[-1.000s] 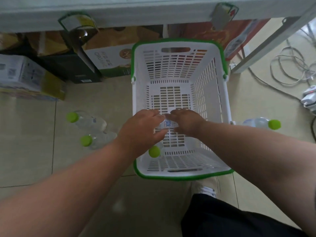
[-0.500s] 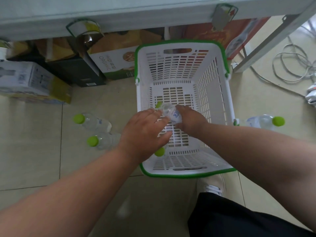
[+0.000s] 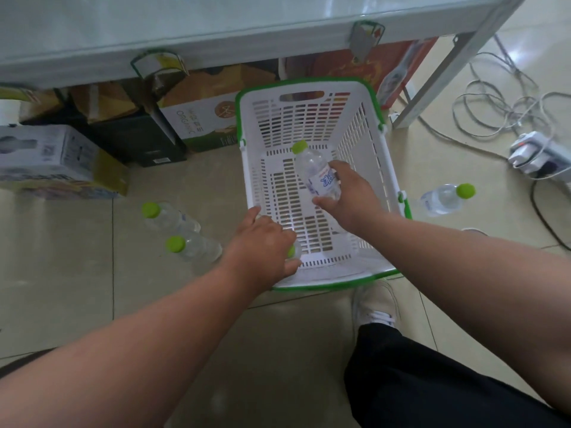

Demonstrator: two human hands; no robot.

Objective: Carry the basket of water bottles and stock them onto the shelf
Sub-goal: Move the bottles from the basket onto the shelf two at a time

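**Both hands in the basket, one bottle each**

The white basket (image 3: 364, 168) with its green rim sits on the tiled floor at the centre of the frame, its far end close to the boxes stored under the shelf (image 3: 216, 29) that runs across the top.

The right hand (image 3: 349, 196) is wrapped around a clear water bottle (image 3: 319, 176), fingers closed on the lower part of its body near the blue label; the green cap points toward the upper middle of the frame, and the bottle is tilted over the basket's slatted bottom.

The left hand (image 3: 262, 242), at the basket's near left corner, is curled downward over a second bottle (image 3: 292, 251). Only a sliver of green cap and clear plastic shows past the knuckles, so the hand seems to be closed on it, though how firmly cannot be told.

Outside the basket, two floor bottles (image 3: 182, 233) lie side by side on the tiles left of centre, caps toward the left. Another loose bottle (image 3: 445, 199) lies just right of the basket, cap toward the right edge. Cables and a power strip (image 3: 537, 152) occupy the upper right.
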